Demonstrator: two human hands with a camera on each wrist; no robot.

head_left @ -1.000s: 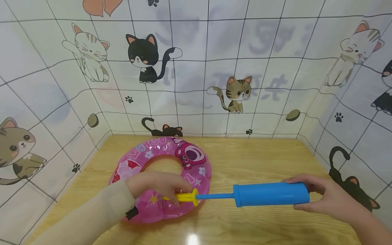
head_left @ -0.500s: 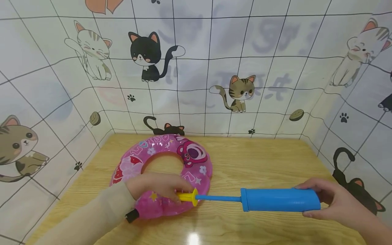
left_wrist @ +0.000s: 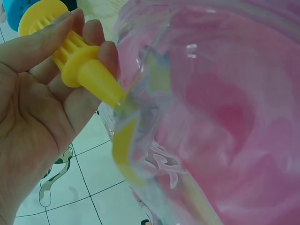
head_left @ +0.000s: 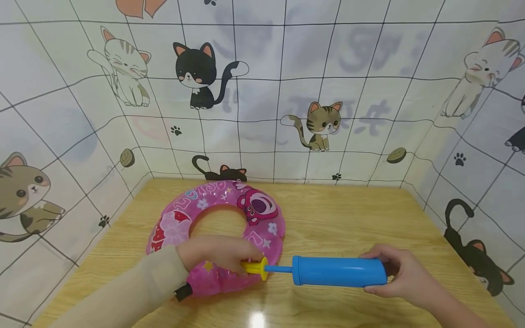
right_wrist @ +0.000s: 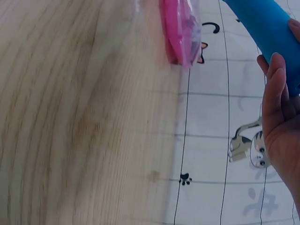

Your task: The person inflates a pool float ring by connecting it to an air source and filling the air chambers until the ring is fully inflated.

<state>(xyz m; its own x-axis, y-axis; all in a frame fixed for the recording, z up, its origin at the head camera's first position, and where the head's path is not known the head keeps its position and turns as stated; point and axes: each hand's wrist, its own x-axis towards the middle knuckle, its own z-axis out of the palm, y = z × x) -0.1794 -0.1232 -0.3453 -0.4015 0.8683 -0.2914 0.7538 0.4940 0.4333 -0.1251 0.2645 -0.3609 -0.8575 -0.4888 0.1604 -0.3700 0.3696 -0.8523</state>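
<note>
A pink inflatable swim ring [head_left: 262, 214] with a printed bear lies on the table's left half. My left hand [head_left: 223, 253] pinches the yellow nozzle end [head_left: 256, 268] of a hand pump at the ring's near side. In the left wrist view, the tapered yellow tip [left_wrist: 101, 84] meets the clear valve [left_wrist: 126, 105] of the ring. My right hand [head_left: 399, 273] grips the far end of the pump's blue barrel [head_left: 340, 271], held level above the table. A short length of blue rod [head_left: 280, 269] shows between barrel and yellow part.
A light wooden table [head_left: 344, 218] lies beneath. White cat-print sheeting [head_left: 254, 91] rises behind it and along both sides. A black piece [head_left: 183, 291] sits at the ring's near left edge, by my left sleeve [head_left: 135, 287].
My right hand first drew the blue barrel right, lengthening the visible rod, then pushed it left, so less rod shows now. My left hand stays at the ring.
</note>
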